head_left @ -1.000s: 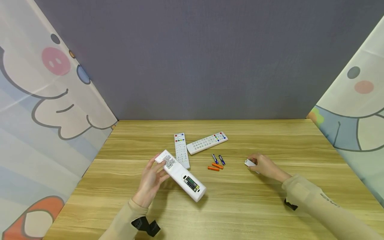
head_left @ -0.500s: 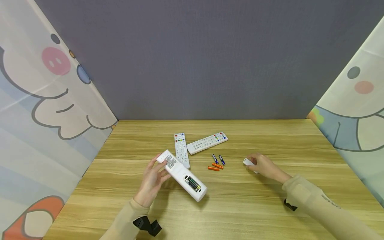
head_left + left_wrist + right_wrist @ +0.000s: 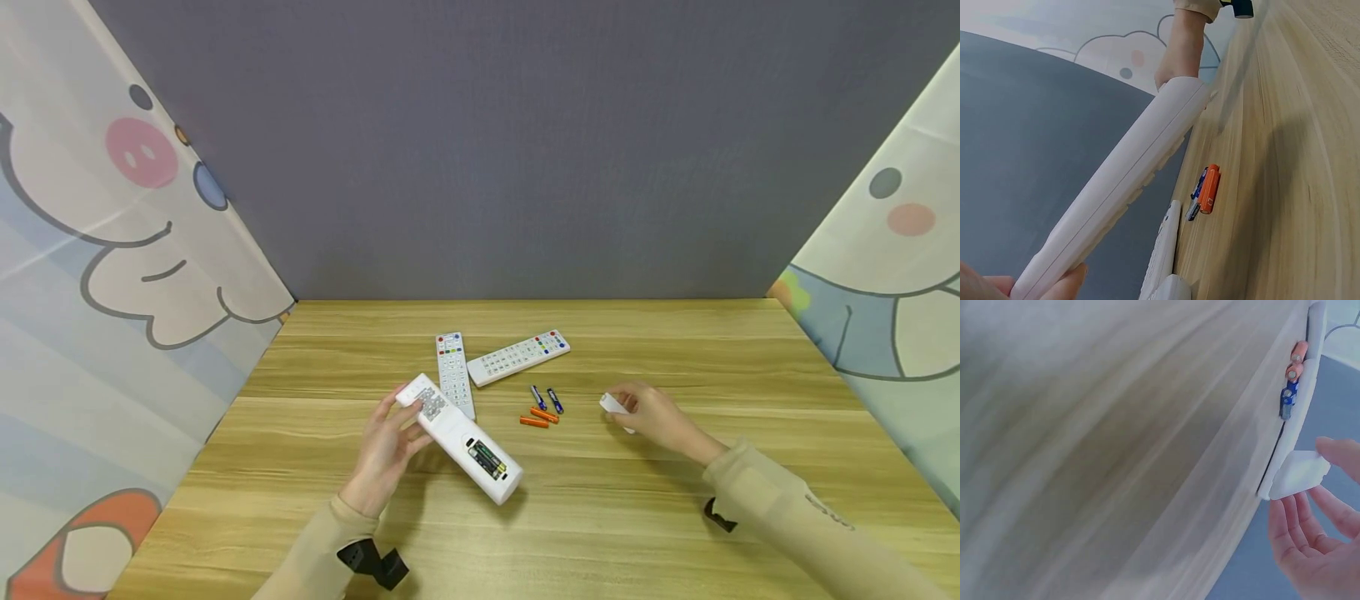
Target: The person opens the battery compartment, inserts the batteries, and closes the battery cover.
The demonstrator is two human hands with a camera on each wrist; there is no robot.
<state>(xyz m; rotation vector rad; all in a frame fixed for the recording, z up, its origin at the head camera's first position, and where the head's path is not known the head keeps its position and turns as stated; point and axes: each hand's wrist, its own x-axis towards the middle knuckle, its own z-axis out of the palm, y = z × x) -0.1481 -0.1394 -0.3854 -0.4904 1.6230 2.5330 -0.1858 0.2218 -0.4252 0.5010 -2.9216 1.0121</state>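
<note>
Wooden table (image 3: 675, 350): I see left hand (image 3: 382, 456) gripping a remote (image 3: 456, 432) face-down, apparently to expose its batteries (image 3: 487, 460); right hand (image 3: 658, 419) pinching a cover (image 3: 612, 405).

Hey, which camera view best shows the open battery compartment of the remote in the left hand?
The head view: the battery compartment faces the camera there, its batteries visible. The left wrist view shows the remote edge-on with the compartment out of sight; the right wrist view doesn't show it either.

Three white remotes (image 3: 455, 431) are showing, along with one white cover (image 3: 615, 410). Two orange batteries (image 3: 534, 422) and two blue batteries (image 3: 555, 401) are lying loose, and two dark batteries (image 3: 490, 457) are sitting inside one remote.
</note>
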